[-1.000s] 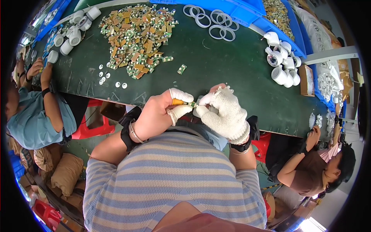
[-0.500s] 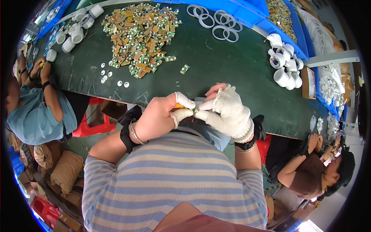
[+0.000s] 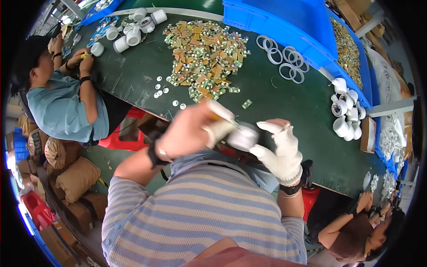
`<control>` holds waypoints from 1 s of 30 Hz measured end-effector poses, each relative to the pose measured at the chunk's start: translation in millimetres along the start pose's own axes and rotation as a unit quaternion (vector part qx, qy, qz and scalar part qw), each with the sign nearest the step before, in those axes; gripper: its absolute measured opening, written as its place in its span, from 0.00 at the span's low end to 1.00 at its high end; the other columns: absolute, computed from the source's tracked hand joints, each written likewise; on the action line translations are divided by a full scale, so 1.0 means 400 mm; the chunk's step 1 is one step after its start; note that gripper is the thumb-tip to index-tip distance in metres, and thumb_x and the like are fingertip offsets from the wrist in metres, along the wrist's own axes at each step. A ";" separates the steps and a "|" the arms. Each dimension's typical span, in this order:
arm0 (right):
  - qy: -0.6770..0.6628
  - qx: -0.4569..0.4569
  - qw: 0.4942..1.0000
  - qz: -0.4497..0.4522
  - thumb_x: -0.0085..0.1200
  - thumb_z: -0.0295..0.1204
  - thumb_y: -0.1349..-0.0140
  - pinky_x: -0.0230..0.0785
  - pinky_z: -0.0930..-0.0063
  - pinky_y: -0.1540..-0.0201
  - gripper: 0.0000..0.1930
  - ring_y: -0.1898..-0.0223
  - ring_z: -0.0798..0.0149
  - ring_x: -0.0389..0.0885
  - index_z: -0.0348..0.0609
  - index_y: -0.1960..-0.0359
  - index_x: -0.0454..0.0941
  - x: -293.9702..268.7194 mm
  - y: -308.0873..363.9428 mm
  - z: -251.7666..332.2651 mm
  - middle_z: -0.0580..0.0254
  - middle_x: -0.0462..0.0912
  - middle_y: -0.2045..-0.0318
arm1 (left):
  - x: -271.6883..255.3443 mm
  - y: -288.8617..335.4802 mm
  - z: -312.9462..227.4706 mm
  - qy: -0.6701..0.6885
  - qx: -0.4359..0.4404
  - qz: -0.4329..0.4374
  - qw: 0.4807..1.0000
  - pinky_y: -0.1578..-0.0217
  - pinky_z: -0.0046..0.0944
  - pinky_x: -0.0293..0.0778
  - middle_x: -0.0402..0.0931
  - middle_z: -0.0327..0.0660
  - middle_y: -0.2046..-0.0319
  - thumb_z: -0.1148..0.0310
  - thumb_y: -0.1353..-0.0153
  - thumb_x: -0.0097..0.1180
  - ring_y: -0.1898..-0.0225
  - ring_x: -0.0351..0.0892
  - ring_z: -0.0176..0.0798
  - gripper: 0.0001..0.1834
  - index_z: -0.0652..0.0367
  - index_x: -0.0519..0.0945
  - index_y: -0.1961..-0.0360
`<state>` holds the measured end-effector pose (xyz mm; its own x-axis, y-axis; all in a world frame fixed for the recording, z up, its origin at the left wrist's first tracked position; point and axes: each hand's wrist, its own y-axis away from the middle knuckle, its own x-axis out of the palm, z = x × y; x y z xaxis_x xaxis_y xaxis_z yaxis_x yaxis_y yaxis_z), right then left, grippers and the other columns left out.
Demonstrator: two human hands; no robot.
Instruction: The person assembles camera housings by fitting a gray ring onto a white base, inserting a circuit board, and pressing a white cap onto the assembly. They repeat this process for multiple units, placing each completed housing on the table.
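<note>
My left hand (image 3: 187,133), smeared by motion, has white coverings on thumb and fingertip and is closed on a slim tool with a yellow handle (image 3: 215,117). The tool's thin tip points toward a blurred white round housing (image 3: 243,138) between my hands, at the table's near edge. Beside that housing, my right hand (image 3: 282,155) in a white knitted glove is open, thumb and fingers apart. Whether its thumb touches the housing I cannot tell. A single small green circuit board (image 3: 247,104) lies on the table beyond my hands.
A heap of small circuit boards (image 3: 202,58) covers the table's far middle. Clear rings (image 3: 291,73), white housings (image 3: 341,127) and a blue bin (image 3: 284,26) stand to the right. Round white discs (image 3: 159,94) lie left. Co-workers sit at both sides, one in a teal shirt (image 3: 66,111).
My hands have moved apart; the right glove's fingers have opened. A white housing now shows between them. The whole view has shifted, with the table sliding right and down.
</note>
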<state>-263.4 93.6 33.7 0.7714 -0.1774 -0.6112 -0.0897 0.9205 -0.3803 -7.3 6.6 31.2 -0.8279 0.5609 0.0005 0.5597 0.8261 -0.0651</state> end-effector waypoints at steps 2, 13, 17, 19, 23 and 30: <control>-0.042 0.041 0.998 -0.007 0.74 0.32 0.45 0.74 0.61 0.48 0.21 0.54 0.53 0.83 0.45 0.49 0.84 -0.010 0.024 -0.007 0.52 0.84 0.53 | -0.106 -0.010 -0.061 -0.199 -0.013 -0.108 0.974 0.57 0.37 0.81 0.87 0.40 0.61 0.74 0.34 0.68 0.57 0.88 0.34 0.12 0.61 0.84 0.51; 0.371 0.231 0.837 -0.329 0.67 0.40 0.34 0.80 0.58 0.48 0.16 0.52 0.52 0.87 0.44 0.50 0.87 -0.226 0.006 -0.309 0.51 0.88 0.53 | -0.276 -0.084 0.011 -0.447 0.127 -0.195 0.864 0.29 0.48 0.64 0.68 0.51 0.26 0.71 0.34 0.69 0.27 0.68 0.52 0.42 0.58 0.62 0.22; 0.543 0.361 0.743 -0.149 0.75 0.48 0.48 0.81 0.47 0.49 0.32 0.51 0.46 0.87 0.45 0.44 0.84 -0.370 0.050 -0.373 0.48 0.87 0.49 | -0.111 -0.048 0.102 -0.434 0.171 -0.110 0.878 0.28 0.51 0.64 0.71 0.54 0.31 0.72 0.41 0.75 0.27 0.66 0.59 0.43 0.60 0.69 0.26; 0.616 0.184 0.742 -0.191 0.76 0.40 0.49 0.70 0.45 0.35 0.43 0.39 0.39 0.79 0.50 0.29 0.73 -0.315 0.141 -0.448 0.41 0.79 0.38 | -0.043 -0.048 0.126 -0.447 0.194 -0.090 0.868 0.28 0.54 0.65 0.72 0.53 0.33 0.71 0.43 0.75 0.27 0.65 0.63 0.41 0.57 0.72 0.28; 0.445 0.261 0.831 -0.207 0.78 0.33 0.50 0.74 0.50 0.40 0.40 0.44 0.40 0.82 0.46 0.31 0.76 -0.234 0.139 -0.369 0.39 0.80 0.40 | 0.016 -0.052 0.132 -0.457 0.197 -0.034 0.867 0.29 0.56 0.65 0.74 0.48 0.36 0.71 0.43 0.73 0.27 0.65 0.62 0.37 0.50 0.76 0.31; -0.404 0.215 0.886 -0.073 0.64 0.26 0.32 0.74 0.69 0.39 0.24 0.45 0.67 0.82 0.38 0.35 0.73 -0.023 0.032 -0.105 0.60 0.84 0.45 | 0.104 -0.069 0.088 -0.455 0.324 0.050 0.828 0.28 0.61 0.65 0.64 0.54 0.27 0.66 0.51 0.79 0.25 0.61 0.65 0.37 0.46 0.79 0.37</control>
<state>-298.1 92.5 5.4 0.9697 -0.1589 0.1857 0.1633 0.9865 -0.0083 -58.5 5.4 -2.0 -0.6295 0.1089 -0.7693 0.7334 0.4103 -0.5420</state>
